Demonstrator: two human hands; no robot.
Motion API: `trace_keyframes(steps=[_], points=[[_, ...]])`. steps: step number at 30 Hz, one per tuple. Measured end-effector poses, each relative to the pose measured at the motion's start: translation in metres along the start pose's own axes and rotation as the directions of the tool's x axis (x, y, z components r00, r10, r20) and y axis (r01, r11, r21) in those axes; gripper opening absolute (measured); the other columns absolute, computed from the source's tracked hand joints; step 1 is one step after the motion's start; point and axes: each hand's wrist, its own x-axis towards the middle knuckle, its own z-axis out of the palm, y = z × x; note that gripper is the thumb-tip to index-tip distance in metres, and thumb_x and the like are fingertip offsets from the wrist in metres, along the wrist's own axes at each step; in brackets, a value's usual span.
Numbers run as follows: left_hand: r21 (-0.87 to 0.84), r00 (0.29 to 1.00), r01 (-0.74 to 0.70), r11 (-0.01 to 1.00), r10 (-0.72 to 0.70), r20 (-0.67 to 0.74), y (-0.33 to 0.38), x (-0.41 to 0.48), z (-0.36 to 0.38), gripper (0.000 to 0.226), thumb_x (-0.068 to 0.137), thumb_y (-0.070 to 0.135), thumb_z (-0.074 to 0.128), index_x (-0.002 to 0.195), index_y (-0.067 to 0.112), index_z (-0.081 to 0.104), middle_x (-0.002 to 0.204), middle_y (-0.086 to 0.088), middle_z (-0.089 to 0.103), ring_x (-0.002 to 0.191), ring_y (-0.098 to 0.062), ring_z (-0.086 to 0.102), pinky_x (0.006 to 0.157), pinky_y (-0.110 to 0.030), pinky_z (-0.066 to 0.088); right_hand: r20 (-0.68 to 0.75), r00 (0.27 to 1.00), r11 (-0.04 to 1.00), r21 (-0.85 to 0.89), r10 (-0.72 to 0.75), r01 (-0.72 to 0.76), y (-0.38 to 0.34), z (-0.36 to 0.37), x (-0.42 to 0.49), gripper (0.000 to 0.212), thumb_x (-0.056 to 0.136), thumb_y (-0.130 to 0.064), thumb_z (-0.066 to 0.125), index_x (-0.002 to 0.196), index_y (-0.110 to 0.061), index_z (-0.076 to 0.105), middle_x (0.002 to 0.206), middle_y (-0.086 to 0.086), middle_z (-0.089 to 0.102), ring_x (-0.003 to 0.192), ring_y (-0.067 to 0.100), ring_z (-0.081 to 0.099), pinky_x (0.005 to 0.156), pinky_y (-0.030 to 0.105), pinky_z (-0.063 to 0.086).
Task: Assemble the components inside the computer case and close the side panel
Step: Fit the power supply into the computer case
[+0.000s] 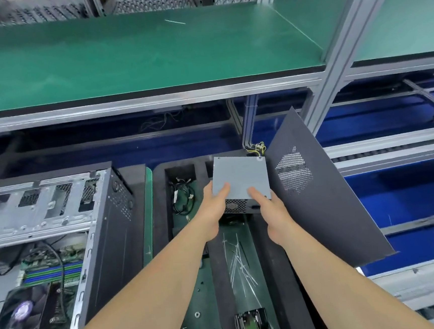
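Observation:
A grey metal power supply is held over the black foam tray in the middle, with yellow and black wires at its far end. My left hand grips its near left corner and my right hand its near right corner. The open computer case lies at the left, showing a motherboard with a fan and a silver drive cage. The dark side panel with a mesh vent leans upright to the right of the tray.
The tray holds a bundle of black cables, several loose white cable ties and a hard drive. A green shelf spans overhead on aluminium posts. Blue conveyor sections run on the right.

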Motion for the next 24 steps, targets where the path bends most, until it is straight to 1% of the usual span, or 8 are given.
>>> trace_keyframes(steps=[2, 7, 11, 14, 18, 21, 23, 24], points=[[-0.05, 1.0, 0.0, 0.999, -0.001, -0.029, -0.002, -0.001, 0.0, 0.062, 0.097, 0.058, 0.059, 0.15, 0.044, 0.029, 0.144, 0.022, 0.048, 0.134, -0.009, 0.041, 0.107, -0.036, 0.025, 0.0, 0.999, 0.999, 0.02, -0.044, 0.044, -0.002, 0.002, -0.003, 0.038, 0.098, -0.046, 0.073, 0.134, -0.044, 0.061, 0.12, -0.025, 0.072, 0.104, -0.01, 0.064, 0.084, 0.02, 0.043], [-0.224, 0.998, -0.049, 0.973, 0.041, -0.042, 0.007, -0.004, -0.01, 0.05, 0.094, 0.051, 0.069, 0.134, 0.049, 0.039, 0.142, 0.017, 0.055, 0.129, -0.017, 0.051, 0.111, -0.051, 0.03, 0.056, 0.977, 0.978, 0.05, -0.207, 0.204, -0.022, 0.009, -0.005, 0.039, 0.1, -0.038, 0.072, 0.138, -0.041, 0.062, 0.122, -0.022, 0.074, 0.112, -0.002, 0.068, 0.089, 0.02, 0.05], [-0.31, 0.971, -0.233, 0.922, 0.205, -0.12, 0.029, -0.019, -0.014, 0.053, 0.087, 0.042, 0.08, 0.127, 0.051, 0.047, 0.129, 0.013, 0.067, 0.122, -0.024, 0.063, 0.107, -0.062, 0.042, 0.115, 0.944, 0.95, 0.094, -0.309, 0.299, -0.045, 0.022, -0.007, 0.044, 0.098, -0.033, 0.075, 0.14, -0.034, 0.061, 0.129, -0.013, 0.073, 0.12, 0.005, 0.068, 0.1, 0.029, 0.051], [-0.331, 0.897, -0.44, 0.834, 0.392, -0.205, 0.052, -0.032, -0.023, 0.059, 0.085, 0.025, 0.083, 0.133, 0.044, 0.054, 0.126, 0.01, 0.07, 0.114, -0.022, 0.07, 0.092, -0.052, 0.059, 0.163, 0.934, 0.944, 0.145, -0.319, 0.297, -0.057, 0.033, -0.01, 0.059, 0.089, -0.033, 0.084, 0.142, -0.027, 0.058, 0.131, -0.008, 0.073, 0.124, 0.012, 0.067, 0.109, 0.039, 0.05], [-0.257, 0.806, -0.587, 0.768, 0.526, -0.272, 0.091, -0.056, -0.042, 0.069, 0.072, 0.026, 0.088, 0.135, 0.042, 0.064, 0.129, 0.008, 0.069, 0.11, -0.018, 0.07, 0.085, -0.035, 0.06, 0.269, 0.915, 0.949, 0.177, -0.302, 0.262, -0.086, 0.043, -0.015, 0.079, 0.076, -0.021, 0.087, 0.146, -0.019, 0.052, 0.133, 0.0, 0.073, 0.124, 0.023, 0.068, 0.109, 0.043, 0.051], [-0.288, 0.778, -0.623, 0.727, 0.538, -0.324, 0.114, -0.074, -0.062, 0.077, 0.069, 0.021, 0.089, 0.138, 0.042, 0.062, 0.12, 0.007, 0.073, 0.11, -0.024, 0.07, 0.094, -0.045, 0.059, 0.332, 0.89, 0.93, 0.3, -0.312, 0.214, -0.113, 0.047, -0.022, 0.055, 0.088, -0.024, 0.074, 0.139, -0.012, 0.059, 0.135, 0.006, 0.071, 0.12, 0.026, 0.069, 0.099, 0.04, 0.054], [-0.31, 0.764, -0.641, 0.703, 0.544, -0.347, 0.124, -0.088, -0.074, 0.072, 0.072, 0.021, 0.086, 0.136, 0.043, 0.062, 0.121, 0.006, 0.073, 0.112, -0.03, 0.069, 0.094, -0.051, 0.056, 0.337, 0.885, 0.893, 0.419, -0.321, 0.164, -0.131, 0.049, -0.027, 0.034, 0.094, -0.034, 0.069, 0.123, -0.016, 0.068, 0.121, 0.002, 0.076, 0.107, 0.02, 0.073, 0.088, 0.036, 0.056], [-0.314, 0.758, -0.649, 0.693, 0.549, -0.352, 0.126, -0.094, -0.079, 0.068, 0.073, 0.023, 0.085, 0.134, 0.043, 0.063, 0.122, 0.003, 0.073, 0.108, -0.029, 0.07, 0.091, -0.051, 0.057, 0.337, 0.888, 0.868, 0.481, -0.313, 0.123, -0.139, 0.051, -0.031, 0.033, 0.095, -0.038, 0.069, 0.12, -0.016, 0.07, 0.115, 0.0, 0.077, 0.103, 0.018, 0.074, 0.085, 0.035, 0.056]])
